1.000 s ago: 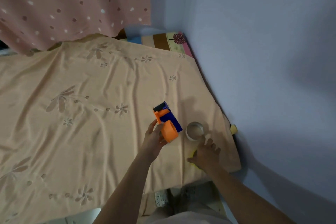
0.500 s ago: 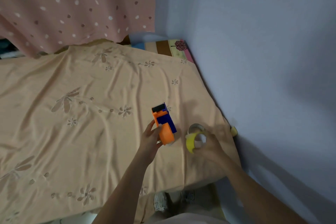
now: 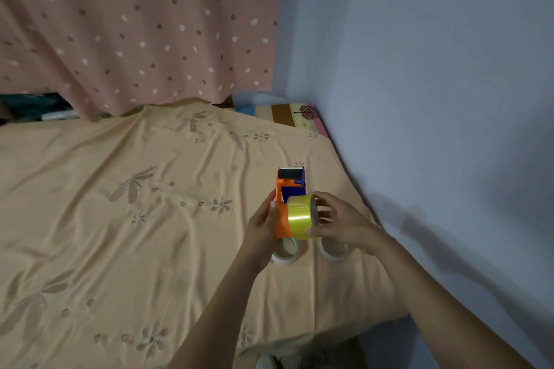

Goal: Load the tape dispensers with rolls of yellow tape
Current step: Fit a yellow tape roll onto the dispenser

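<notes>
An orange and blue tape dispenser point(image 3: 289, 186) is held above the bed, black roller end pointing away from me. My left hand point(image 3: 263, 226) grips its orange side. My right hand point(image 3: 335, 220) holds a roll of yellow tape point(image 3: 299, 217) pressed against the dispenser's orange hub, fingers around the roll's right rim. Whether the roll is seated on the hub is hidden by the roll itself.
Two pale tape rolls lie on the peach flowered bedsheet point(image 3: 120, 219) under my hands, one point(image 3: 284, 253) left and one point(image 3: 334, 252) right. A blue-grey wall point(image 3: 434, 99) runs along the right. A pink dotted curtain point(image 3: 135, 24) hangs behind the bed.
My right hand lifted the yellow roll off the bed and brought it left against the dispenser. The left hand raised and turned the dispenser. The camera tilted down.
</notes>
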Tool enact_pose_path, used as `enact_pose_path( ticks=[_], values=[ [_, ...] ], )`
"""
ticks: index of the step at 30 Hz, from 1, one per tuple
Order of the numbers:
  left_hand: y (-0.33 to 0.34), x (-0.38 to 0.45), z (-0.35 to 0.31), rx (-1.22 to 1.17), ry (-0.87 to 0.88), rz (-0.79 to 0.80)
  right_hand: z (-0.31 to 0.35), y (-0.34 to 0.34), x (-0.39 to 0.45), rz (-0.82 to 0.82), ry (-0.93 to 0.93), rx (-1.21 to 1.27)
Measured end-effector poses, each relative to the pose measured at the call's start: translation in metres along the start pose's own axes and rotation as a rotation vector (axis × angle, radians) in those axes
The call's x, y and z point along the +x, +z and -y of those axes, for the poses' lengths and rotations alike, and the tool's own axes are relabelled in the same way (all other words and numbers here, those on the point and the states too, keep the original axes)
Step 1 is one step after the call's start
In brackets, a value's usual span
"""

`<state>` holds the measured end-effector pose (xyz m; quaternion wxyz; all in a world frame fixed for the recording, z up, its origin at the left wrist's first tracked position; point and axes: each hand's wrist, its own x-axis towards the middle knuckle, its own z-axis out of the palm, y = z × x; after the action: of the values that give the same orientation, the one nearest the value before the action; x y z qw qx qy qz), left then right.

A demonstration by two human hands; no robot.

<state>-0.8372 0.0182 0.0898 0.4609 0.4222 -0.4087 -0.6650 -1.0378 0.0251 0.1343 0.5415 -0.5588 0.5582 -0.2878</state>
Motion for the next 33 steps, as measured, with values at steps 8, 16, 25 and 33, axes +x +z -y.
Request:
enact_pose_path(
  ticks=[8,16,25,33],
  values=[
    [0.007,-0.02,0.0,-0.219,-0.116,0.083,0.01,0.016,-0.002,0.009,-0.016,-0.037],
    [0.005,-0.016,0.001,-0.127,-0.084,0.113,0.021,0.021,0.001,-0.018,-0.071,-0.005],
    [0.008,-0.02,-0.002,-0.137,-0.006,-0.153,0.023,0.02,0.006,0.027,-0.108,-0.241],
    [-0.004,-0.046,-0.008,-0.352,-0.029,-0.225,0.02,0.053,0.009,-0.168,0.148,-0.043]
  ],
)
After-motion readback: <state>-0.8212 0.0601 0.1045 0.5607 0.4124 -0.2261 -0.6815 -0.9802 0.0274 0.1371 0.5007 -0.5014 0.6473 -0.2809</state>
